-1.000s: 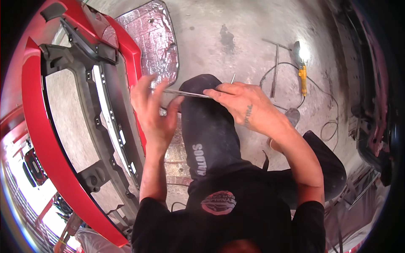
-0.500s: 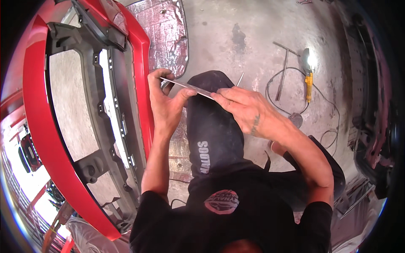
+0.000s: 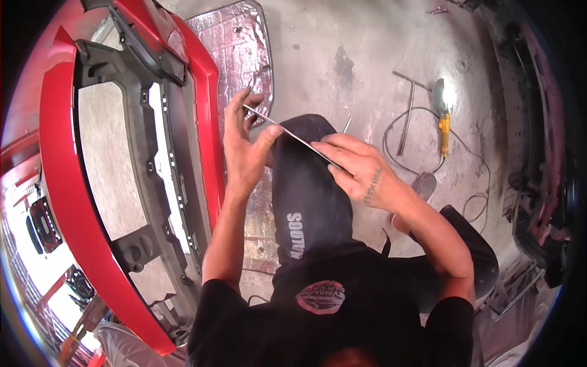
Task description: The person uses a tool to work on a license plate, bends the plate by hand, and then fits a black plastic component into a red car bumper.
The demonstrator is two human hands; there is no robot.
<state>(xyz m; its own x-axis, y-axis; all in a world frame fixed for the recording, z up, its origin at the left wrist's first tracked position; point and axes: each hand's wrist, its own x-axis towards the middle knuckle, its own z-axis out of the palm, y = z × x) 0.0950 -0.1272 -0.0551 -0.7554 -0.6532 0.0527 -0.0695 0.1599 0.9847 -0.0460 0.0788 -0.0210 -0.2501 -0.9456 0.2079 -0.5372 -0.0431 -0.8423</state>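
A thin, flat strip (image 3: 298,137), seen almost edge-on, spans the gap between my two hands above my bent knee. My left hand (image 3: 244,151) pinches its upper left end, thumb below and fingers curled at the tip. At the lower right end, my right hand (image 3: 362,170) grips the strip between thumb and fingers. A slim pointed rod (image 3: 347,125) sticks up just behind the right hand's knuckles; whether that hand holds it, I cannot tell. Left of my hands stands a red car bumper (image 3: 57,147) with a black inner frame (image 3: 131,128).
A silver foil mat (image 3: 238,46) lies on the floor beyond my left hand. On the right are a lit work lamp with a yellow handle (image 3: 444,131), its cable (image 3: 487,168), and a T-handled bar (image 3: 406,119). Dark car parts (image 3: 544,202) line the far right.
The strip has turned thinner edge-on and slopes more steeply. My right hand has shifted down and slightly inward; my left hand's fingertips have risen and spread a little.
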